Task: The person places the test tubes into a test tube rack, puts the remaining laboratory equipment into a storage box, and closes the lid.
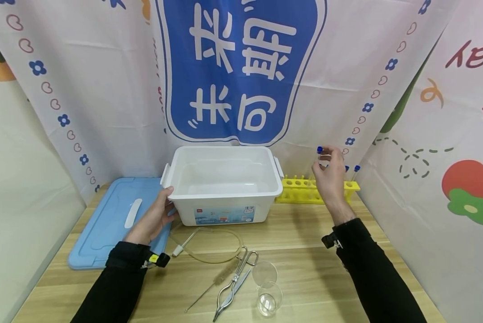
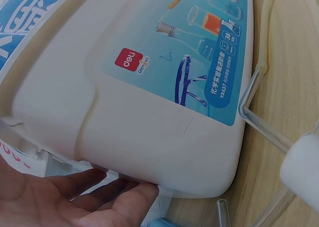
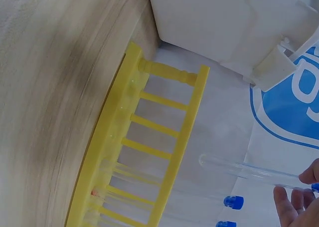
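A person's right hand [image 1: 331, 177] pinches a blue-capped test tube [image 3: 249, 172] above a yellow rack [image 1: 298, 196], to the right of a white tub [image 1: 225, 196].
The pinched tube is clear of the rack, which holds other blue-capped tubes [image 3: 233, 202]. The left hand [image 1: 154, 218], its fingers relaxed, touches the tub's left side. A blue lid [image 1: 108, 224] lies left of the tub; in front of it, on the wooden bench [image 1: 310, 287], are pale tubing [image 1: 221, 261], metal tongs [image 1: 235, 277] and clear round dishes [image 1: 265, 272].
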`<state>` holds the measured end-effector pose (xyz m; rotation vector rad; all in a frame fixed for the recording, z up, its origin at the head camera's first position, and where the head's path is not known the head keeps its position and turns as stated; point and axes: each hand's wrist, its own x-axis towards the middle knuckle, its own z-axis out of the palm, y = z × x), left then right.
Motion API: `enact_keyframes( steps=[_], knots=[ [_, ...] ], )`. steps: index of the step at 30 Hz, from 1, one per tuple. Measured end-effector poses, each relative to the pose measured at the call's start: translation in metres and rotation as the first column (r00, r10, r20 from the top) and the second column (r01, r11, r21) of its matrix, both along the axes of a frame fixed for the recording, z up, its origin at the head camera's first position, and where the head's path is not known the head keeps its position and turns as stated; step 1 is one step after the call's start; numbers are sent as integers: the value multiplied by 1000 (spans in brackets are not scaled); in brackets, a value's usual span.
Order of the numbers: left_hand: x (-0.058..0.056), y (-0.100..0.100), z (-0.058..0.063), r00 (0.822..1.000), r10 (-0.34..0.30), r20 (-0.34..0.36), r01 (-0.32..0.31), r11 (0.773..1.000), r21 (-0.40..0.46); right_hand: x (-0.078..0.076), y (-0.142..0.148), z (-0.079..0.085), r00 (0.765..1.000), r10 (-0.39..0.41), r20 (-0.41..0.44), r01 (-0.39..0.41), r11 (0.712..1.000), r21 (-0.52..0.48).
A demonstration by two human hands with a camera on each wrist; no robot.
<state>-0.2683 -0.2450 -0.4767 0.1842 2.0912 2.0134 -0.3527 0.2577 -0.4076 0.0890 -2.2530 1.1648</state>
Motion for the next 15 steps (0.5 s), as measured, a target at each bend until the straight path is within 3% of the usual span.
enact_keyframes(
  steps=[15],
  knots=[
    [-6,-3,-2,1000,5,3,-5,1000,6,-17,-5,-13,999,-38,-26,37,999,-28]
  ],
)
